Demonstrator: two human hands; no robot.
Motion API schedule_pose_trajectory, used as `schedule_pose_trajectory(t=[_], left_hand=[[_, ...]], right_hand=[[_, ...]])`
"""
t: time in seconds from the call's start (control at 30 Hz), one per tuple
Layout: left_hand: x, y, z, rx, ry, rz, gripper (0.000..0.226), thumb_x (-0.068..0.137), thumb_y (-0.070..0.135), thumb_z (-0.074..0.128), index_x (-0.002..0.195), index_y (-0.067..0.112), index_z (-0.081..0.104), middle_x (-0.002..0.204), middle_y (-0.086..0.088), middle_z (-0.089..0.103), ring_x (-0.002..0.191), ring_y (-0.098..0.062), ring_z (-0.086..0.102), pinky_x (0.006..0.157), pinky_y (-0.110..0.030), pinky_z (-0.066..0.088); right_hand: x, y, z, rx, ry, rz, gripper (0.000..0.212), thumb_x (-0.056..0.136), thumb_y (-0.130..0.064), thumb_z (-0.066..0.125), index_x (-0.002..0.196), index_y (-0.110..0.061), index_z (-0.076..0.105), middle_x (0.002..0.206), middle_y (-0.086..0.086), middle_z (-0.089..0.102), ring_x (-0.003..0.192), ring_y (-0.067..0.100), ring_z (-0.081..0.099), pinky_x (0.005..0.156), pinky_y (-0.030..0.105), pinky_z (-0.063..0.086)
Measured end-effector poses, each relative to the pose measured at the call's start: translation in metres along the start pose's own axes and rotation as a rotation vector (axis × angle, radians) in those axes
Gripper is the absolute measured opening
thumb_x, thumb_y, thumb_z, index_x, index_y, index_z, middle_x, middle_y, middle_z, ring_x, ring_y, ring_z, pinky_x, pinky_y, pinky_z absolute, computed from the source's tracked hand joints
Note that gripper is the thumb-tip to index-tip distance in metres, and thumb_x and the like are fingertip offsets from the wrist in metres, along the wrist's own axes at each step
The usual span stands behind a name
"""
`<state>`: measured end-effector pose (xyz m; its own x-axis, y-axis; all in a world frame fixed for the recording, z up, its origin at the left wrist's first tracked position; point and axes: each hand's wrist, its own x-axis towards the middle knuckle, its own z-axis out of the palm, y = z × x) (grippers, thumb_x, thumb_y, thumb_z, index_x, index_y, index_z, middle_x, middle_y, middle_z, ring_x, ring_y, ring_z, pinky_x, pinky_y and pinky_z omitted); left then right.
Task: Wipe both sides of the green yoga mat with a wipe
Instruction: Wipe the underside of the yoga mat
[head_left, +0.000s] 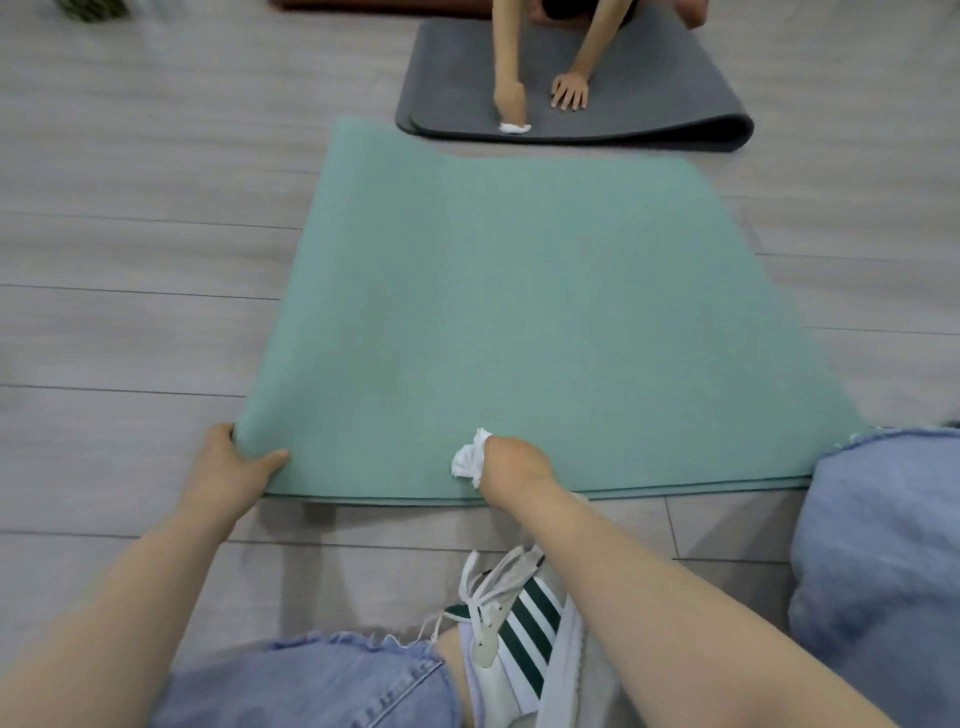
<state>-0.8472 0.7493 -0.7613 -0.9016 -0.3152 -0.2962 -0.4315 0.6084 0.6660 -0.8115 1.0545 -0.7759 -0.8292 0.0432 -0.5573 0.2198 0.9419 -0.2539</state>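
The green yoga mat (519, 312) lies on the floor in front of me, folded so that two layers show along its near edge. My left hand (234, 462) grips the mat's near left corner, thumb on top and fingers curled under the edge. My right hand (511, 462) holds a crumpled white wipe (467, 460) and presses it on the mat close to the near edge, about the middle.
Beyond the green mat lies a dark grey mat (649, 88), where another person's hands (569, 91) wipe with a white wipe (514, 127). My knee in denim (883, 545) is at the right, my white striped shoe (519, 639) below. Grey plank floor (130, 260) surrounds the mats.
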Motion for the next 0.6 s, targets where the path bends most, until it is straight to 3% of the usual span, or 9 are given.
schedule_pose_trajectory(t=[0.1,0.23,0.4,0.6], left_hand=[[0.017,-0.012,-0.031,0.08,0.026,-0.003,0.052,0.076,0.02,0.083,0.116,0.003,0.056,0.106,-0.017,0.066,0.095,-0.035,0.064,0.084,-0.05,0.053],[0.032,-0.026,-0.068,0.21,0.068,-0.018,0.056,0.076,0.019,0.083,0.12,0.001,0.053,0.114,-0.023,0.064,0.102,-0.04,0.062,0.088,-0.053,0.051],[0.031,-0.043,-0.102,0.368,0.131,-0.046,0.056,0.079,0.019,0.079,0.123,0.001,0.049,0.115,-0.028,0.061,0.106,-0.045,0.059,0.088,-0.053,0.049],[0.023,-0.044,-0.124,0.589,0.274,-0.007,0.048,0.085,0.025,0.074,0.118,0.003,0.047,0.118,-0.026,0.055,0.108,-0.046,0.056,0.084,-0.054,0.047]], right_hand=[[-0.005,-0.024,0.016,0.01,0.119,-0.077,0.039,0.086,-0.016,0.057,0.123,-0.013,0.05,0.112,0.011,0.065,0.106,0.029,0.061,0.081,0.03,0.045],[-0.009,-0.064,0.031,0.018,0.147,-0.167,0.034,0.088,-0.018,0.055,0.12,-0.013,0.047,0.11,0.01,0.065,0.103,0.03,0.061,0.081,0.032,0.041],[-0.008,-0.109,0.055,-0.034,0.163,-0.184,0.028,0.086,-0.024,0.056,0.112,-0.018,0.05,0.105,0.006,0.066,0.103,0.026,0.059,0.095,0.04,0.03],[-0.008,-0.148,0.07,-0.048,0.111,-0.231,0.035,0.082,-0.015,0.057,0.115,-0.016,0.049,0.103,0.005,0.065,0.104,0.026,0.057,0.106,0.051,0.023]])
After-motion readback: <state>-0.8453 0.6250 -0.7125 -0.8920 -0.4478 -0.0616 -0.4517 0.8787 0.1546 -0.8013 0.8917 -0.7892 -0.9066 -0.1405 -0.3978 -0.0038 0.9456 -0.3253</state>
